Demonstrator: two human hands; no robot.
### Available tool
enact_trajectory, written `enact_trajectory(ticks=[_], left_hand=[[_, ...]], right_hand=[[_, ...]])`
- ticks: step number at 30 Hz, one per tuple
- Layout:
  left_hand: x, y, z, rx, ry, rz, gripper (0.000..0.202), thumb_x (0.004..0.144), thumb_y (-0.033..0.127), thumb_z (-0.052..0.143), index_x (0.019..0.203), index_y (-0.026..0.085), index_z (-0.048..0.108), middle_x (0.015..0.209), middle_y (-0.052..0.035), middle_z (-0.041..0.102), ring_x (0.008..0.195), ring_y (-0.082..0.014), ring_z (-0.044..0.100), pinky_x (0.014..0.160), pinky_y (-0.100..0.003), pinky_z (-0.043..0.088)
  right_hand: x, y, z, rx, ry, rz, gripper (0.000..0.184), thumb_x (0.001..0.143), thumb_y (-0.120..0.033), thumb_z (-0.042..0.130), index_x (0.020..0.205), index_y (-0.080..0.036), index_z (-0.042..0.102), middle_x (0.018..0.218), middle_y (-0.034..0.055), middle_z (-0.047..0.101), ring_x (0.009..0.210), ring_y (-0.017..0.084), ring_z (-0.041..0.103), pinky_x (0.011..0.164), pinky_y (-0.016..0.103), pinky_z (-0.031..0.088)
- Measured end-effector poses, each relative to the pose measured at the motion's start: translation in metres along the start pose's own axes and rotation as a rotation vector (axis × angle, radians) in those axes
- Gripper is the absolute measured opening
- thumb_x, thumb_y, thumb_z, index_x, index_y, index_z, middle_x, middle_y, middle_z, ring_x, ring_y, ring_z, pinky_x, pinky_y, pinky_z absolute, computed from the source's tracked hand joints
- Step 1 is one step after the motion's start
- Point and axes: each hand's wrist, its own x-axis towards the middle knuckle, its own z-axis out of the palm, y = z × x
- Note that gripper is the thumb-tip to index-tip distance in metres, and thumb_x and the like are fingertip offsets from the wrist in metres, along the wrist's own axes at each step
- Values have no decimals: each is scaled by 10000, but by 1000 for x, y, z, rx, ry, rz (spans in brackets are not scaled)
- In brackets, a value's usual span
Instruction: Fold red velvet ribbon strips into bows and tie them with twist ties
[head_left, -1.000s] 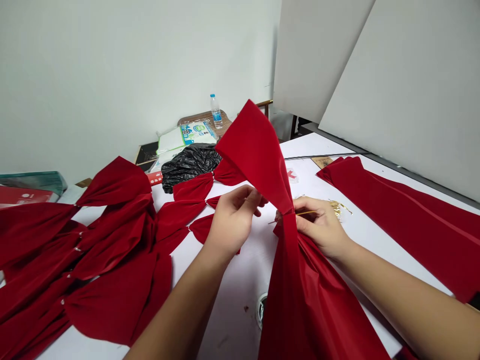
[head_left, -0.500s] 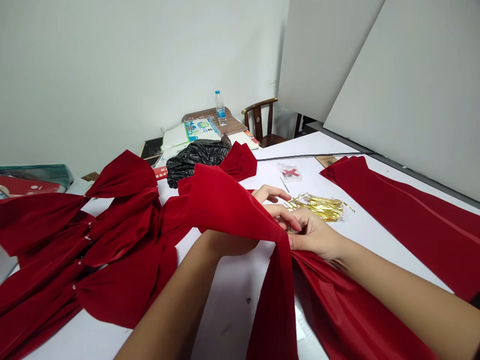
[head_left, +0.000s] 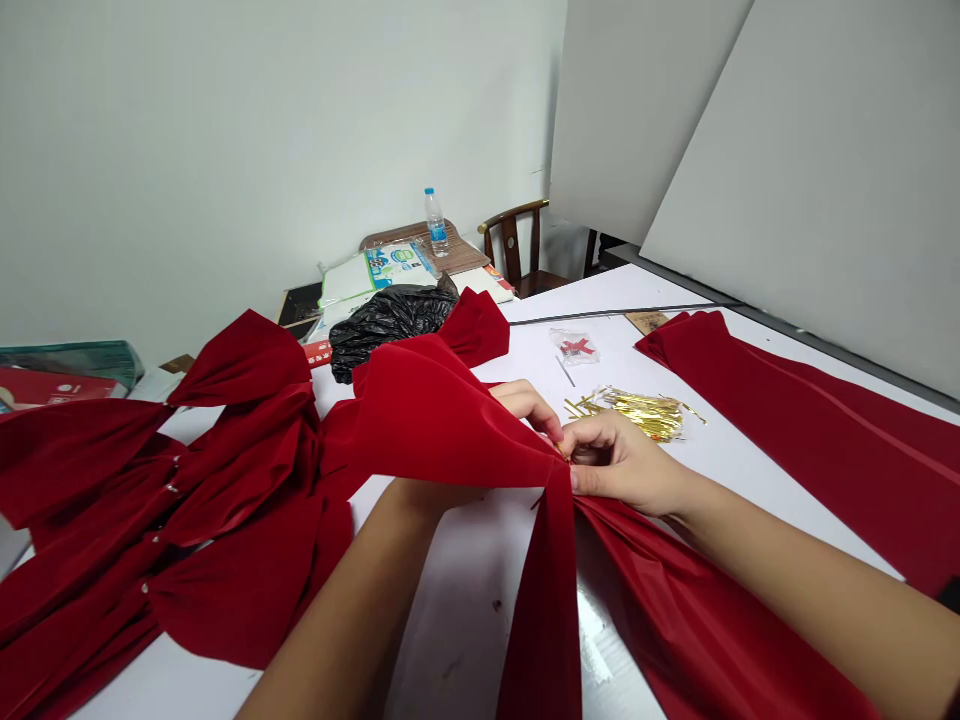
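A strip of red velvet fabric (head_left: 442, 420) is bunched to a narrow waist in front of me, one end fanned out left and the rest hanging down. Partly behind the fanned end, my left hand (head_left: 521, 405) pinches at this gathered spot. From the other side my right hand (head_left: 630, 465) presses thumb and forefinger onto the same waist. A small glint of gold shows between the fingertips, apparently a twist tie around the gather. Just beyond my right hand lies a bundle of gold twist ties (head_left: 645, 412).
Tied red velvet bows (head_left: 232, 470) are piled at the left. Folded red velvet (head_left: 810, 430) lies along the right. Farther back are a black plastic bag (head_left: 390, 325), a small clear packet (head_left: 576, 347), a water bottle (head_left: 436, 225) and a wooden chair (head_left: 517, 245).
My left fingers have curled in from a spread pose to pinch at the gathered waist. The fanned fabric end has shifted slightly left and down.
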Motion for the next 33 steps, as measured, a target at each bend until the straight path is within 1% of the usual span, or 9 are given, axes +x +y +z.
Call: enact_trajectory(ticks=[3, 7, 9, 12, 16, 20, 26, 30, 33], left_hand=[[1, 5, 0, 28, 12, -84, 101, 904, 274, 695, 907, 174, 681, 948, -6, 666, 861, -111, 602, 763, -210, 446], [3, 9, 7, -84, -8, -145, 247, 988, 371, 583, 851, 171, 637, 919, 1, 639, 783, -89, 573, 656, -194, 413], [4, 9, 11, -131, 13, -106, 274, 1006, 375, 550, 843, 168, 625, 925, -2, 623, 779, -84, 569, 670, -195, 422], [3, 5, 18, -172, 84, -10, 216, 998, 310, 568, 838, 168, 602, 939, 4, 603, 794, -74, 562, 706, -191, 433], [2, -5, 25, -203, 158, 77, 112, 940, 246, 648, 861, 182, 599, 957, 10, 600, 829, -82, 558, 738, -197, 440], [4, -13, 31, -237, 230, 5, 127, 905, 239, 680, 827, 181, 598, 907, 9, 602, 811, -94, 553, 732, -209, 451], [6, -8, 34, -320, 243, -113, 177, 776, 214, 758, 815, 173, 589, 838, 2, 591, 748, -112, 538, 667, -224, 455], [9, -2, 33, -266, 271, -164, 134, 768, 140, 671, 795, 174, 544, 832, -12, 587, 762, -120, 533, 713, -238, 477], [10, -1, 32, -174, 233, -192, 113, 780, 106, 587, 768, 184, 507, 846, -24, 606, 789, -140, 551, 761, -271, 495]], right_hand=[[0, -1, 0, -54, 2, 19, 282, 742, -292, 860, 751, -108, 647, 705, 6, 586, 614, 62, 495, 581, 165, 399], [1, 1, 0, -73, -42, 10, 342, 758, -360, 849, 741, -105, 622, 708, 11, 564, 631, 75, 481, 594, 188, 403], [1, 2, 1, -62, -56, -9, 350, 772, -371, 840, 752, -104, 614, 718, 12, 560, 648, 82, 491, 611, 196, 415], [0, 4, 1, -85, -41, -54, 338, 784, -359, 832, 753, -106, 610, 702, 4, 541, 625, 72, 470, 585, 187, 389], [-1, 5, 0, -123, 33, -146, 302, 825, -368, 799, 773, -119, 636, 735, 29, 600, 642, 93, 529, 594, 201, 426], [-1, 2, 0, -216, 106, -232, 296, 814, -372, 821, 780, -124, 664, 737, 35, 631, 656, 101, 554, 603, 203, 443], [1, -1, 0, -403, 189, -370, 265, 830, -375, 815, 828, -139, 695, 755, 41, 688, 665, 123, 594, 635, 237, 462], [0, 2, -1, -473, 232, -393, 195, 910, -337, 724, 874, -149, 691, 811, 63, 705, 702, 147, 625, 654, 268, 476], [-2, 7, -2, -500, 264, -409, 111, 926, -272, 696, 918, -161, 688, 871, 61, 715, 749, 144, 644, 685, 267, 482]])
